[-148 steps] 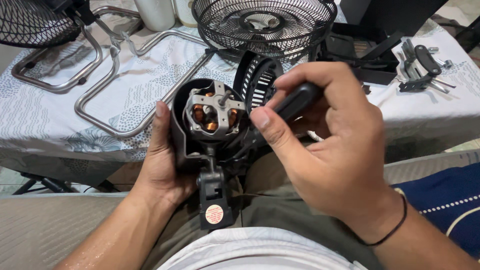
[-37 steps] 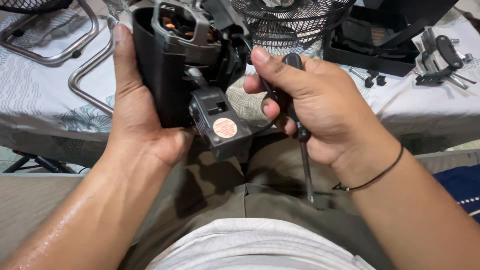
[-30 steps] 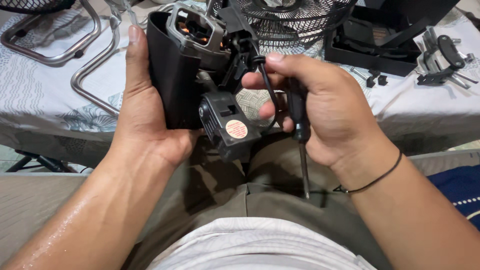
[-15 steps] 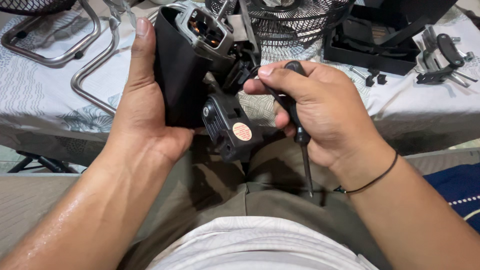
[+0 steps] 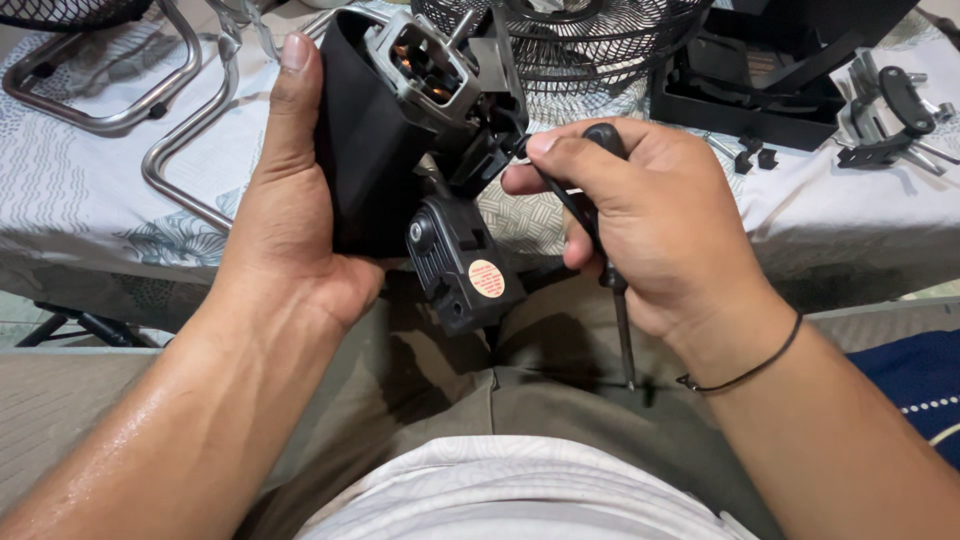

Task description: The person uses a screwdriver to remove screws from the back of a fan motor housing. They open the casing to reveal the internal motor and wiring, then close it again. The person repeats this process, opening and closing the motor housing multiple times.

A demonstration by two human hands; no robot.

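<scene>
Gripping the black fan motor housing (image 5: 365, 150) from its left side, the left hand (image 5: 285, 210) stands upright with fingers pointing away and the thumb wrapped behind, holding the unit above the lap. The right hand (image 5: 650, 220) is closed around a screwdriver (image 5: 612, 270), handle in the palm and shaft pointing down toward the trousers, while its forefinger and thumb pinch a black wire (image 5: 545, 185) beside the housing. Beyond lie the cloth-covered table (image 5: 100, 200), a wire fan guard (image 5: 570, 45), a bent metal tube frame (image 5: 180, 150) and a black tray (image 5: 760, 90)
</scene>
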